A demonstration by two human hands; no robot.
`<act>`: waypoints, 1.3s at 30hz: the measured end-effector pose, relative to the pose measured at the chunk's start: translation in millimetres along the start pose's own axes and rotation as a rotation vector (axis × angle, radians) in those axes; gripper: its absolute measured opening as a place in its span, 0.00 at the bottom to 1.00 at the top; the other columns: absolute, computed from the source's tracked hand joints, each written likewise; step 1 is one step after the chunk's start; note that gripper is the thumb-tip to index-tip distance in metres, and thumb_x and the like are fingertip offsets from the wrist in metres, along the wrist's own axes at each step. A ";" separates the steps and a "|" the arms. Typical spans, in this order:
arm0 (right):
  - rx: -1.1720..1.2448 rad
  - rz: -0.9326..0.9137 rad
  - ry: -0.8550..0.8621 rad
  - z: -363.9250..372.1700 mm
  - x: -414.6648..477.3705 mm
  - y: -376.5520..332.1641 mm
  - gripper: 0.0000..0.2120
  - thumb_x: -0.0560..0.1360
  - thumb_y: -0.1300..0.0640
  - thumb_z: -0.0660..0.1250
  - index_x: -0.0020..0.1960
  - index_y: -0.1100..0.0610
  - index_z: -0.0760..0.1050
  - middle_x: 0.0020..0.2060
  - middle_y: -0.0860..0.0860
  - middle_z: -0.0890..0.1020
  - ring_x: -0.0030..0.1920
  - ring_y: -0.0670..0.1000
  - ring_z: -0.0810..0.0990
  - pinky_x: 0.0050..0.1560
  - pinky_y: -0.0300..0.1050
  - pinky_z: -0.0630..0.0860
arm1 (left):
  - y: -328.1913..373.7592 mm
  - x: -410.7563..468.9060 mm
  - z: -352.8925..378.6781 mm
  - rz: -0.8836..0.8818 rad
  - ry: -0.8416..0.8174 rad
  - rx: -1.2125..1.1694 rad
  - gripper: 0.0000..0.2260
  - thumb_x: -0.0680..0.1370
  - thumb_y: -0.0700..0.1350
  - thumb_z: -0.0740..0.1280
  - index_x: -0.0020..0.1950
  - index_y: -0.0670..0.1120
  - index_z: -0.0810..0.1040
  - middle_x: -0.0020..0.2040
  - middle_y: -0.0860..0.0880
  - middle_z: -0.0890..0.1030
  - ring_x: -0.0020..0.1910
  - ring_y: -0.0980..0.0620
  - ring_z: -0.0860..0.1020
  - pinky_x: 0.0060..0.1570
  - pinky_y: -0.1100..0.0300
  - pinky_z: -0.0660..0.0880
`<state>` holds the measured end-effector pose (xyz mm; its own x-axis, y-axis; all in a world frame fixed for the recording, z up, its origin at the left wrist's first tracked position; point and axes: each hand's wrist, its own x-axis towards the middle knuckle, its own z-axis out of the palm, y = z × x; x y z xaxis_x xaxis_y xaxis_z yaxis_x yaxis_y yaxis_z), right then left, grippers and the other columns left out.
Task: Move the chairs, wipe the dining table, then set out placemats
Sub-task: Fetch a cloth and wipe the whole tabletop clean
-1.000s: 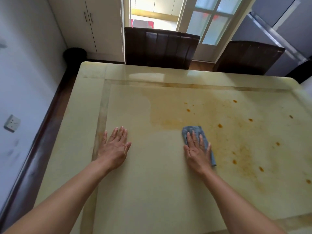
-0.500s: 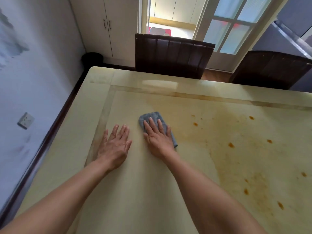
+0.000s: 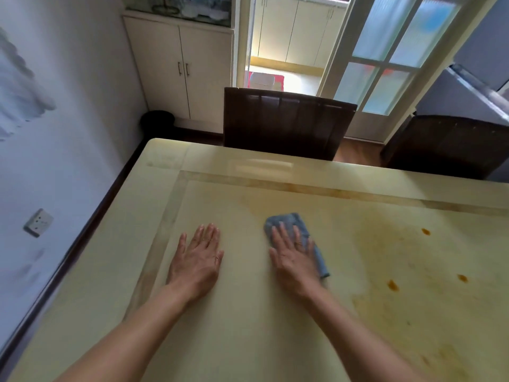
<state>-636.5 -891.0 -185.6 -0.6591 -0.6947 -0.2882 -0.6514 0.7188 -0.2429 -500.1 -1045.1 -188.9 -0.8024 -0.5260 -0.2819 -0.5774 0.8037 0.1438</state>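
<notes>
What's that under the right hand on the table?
A blue cloth, pressed flat on the table by the right hand. Its edges show ahead of the hand and along its right side. The middle of the cloth, and any stains beneath it, are covered.

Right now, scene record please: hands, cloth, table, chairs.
left hand: flat on the table, fingers straight, holding nothing
right hand: flat on the blue cloth, pressing it down
stains: orange spots and brownish smear right of the cloth
chairs: dark chair at far edge, second chair far right
placemats: none in view
</notes>
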 end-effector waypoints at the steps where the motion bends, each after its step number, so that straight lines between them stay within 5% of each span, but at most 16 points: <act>1: 0.006 -0.064 -0.014 2.7 9.1 -20.7 0.25 0.82 0.47 0.43 0.77 0.48 0.41 0.76 0.45 0.39 0.76 0.51 0.34 0.72 0.54 0.30 | -2.3 2.2 2.2 0.003 0.015 0.008 0.26 0.81 0.53 0.37 0.78 0.47 0.43 0.79 0.52 0.42 0.78 0.53 0.40 0.74 0.50 0.37; 5: 0.061 -0.225 -0.048 7.2 57.9 -81.3 0.24 0.82 0.50 0.43 0.77 0.47 0.46 0.77 0.43 0.43 0.76 0.49 0.35 0.71 0.52 0.28 | -11.8 9.6 6.2 -0.005 0.197 0.039 0.34 0.74 0.55 0.38 0.74 0.44 0.64 0.75 0.50 0.65 0.76 0.50 0.54 0.70 0.50 0.46; 9: 0.066 -0.235 -0.034 -6.5 108.8 -74.6 0.24 0.82 0.54 0.45 0.77 0.46 0.46 0.77 0.43 0.43 0.76 0.48 0.37 0.73 0.52 0.31 | -16.6 32.8 -5.0 -0.082 0.100 0.031 0.39 0.67 0.55 0.25 0.78 0.50 0.43 0.79 0.55 0.43 0.78 0.53 0.41 0.74 0.50 0.38; 14: 0.083 -0.021 0.052 -32.3 127.7 3.2 0.24 0.83 0.50 0.42 0.77 0.46 0.41 0.77 0.45 0.39 0.76 0.49 0.35 0.74 0.54 0.33 | 6.2 67.0 -21.7 -0.050 0.043 0.033 0.25 0.81 0.53 0.38 0.78 0.49 0.40 0.78 0.53 0.40 0.77 0.52 0.38 0.73 0.49 0.36; 22: 0.145 0.266 0.164 -47.4 110.6 81.7 0.24 0.83 0.50 0.42 0.78 0.49 0.42 0.77 0.46 0.42 0.77 0.50 0.38 0.75 0.55 0.35 | 23.1 88.3 -24.1 -0.046 -0.035 -0.044 0.26 0.83 0.52 0.43 0.78 0.47 0.38 0.78 0.51 0.37 0.77 0.52 0.38 0.74 0.50 0.36; 31: 0.132 -0.266 0.025 -32.2 176.0 -57.5 0.23 0.83 0.55 0.47 0.77 0.50 0.50 0.78 0.46 0.48 0.77 0.50 0.40 0.73 0.53 0.35 | 20.4 90.0 -21.5 -0.042 0.031 -0.073 0.25 0.83 0.52 0.43 0.78 0.48 0.42 0.79 0.52 0.42 0.78 0.53 0.42 0.75 0.51 0.38; 36: -0.004 -0.276 0.030 -40.4 217.0 -63.2 0.25 0.82 0.57 0.46 0.78 0.51 0.45 0.78 0.48 0.45 0.77 0.54 0.39 0.74 0.57 0.38 | 27.8 93.7 -27.6 -0.084 0.146 0.069 0.31 0.77 0.54 0.31 0.78 0.48 0.49 0.79 0.52 0.51 0.78 0.53 0.49 0.74 0.49 0.39; 39: -0.008 -0.171 0.025 -52.2 231.3 -41.6 0.28 0.81 0.57 0.47 0.78 0.51 0.41 0.77 0.48 0.41 0.76 0.54 0.37 0.75 0.57 0.37 | 46.2 107.1 -34.0 -0.055 0.140 0.041 0.25 0.82 0.52 0.39 0.78 0.48 0.45 0.79 0.52 0.46 0.78 0.52 0.42 0.74 0.49 0.37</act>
<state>-781.5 -1083.0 -193.7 -0.5473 -0.8076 -0.2199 -0.7579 0.5896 -0.2792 -617.9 -1073.8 -180.2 -0.7846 -0.6010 -0.1525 -0.6168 0.7817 0.0925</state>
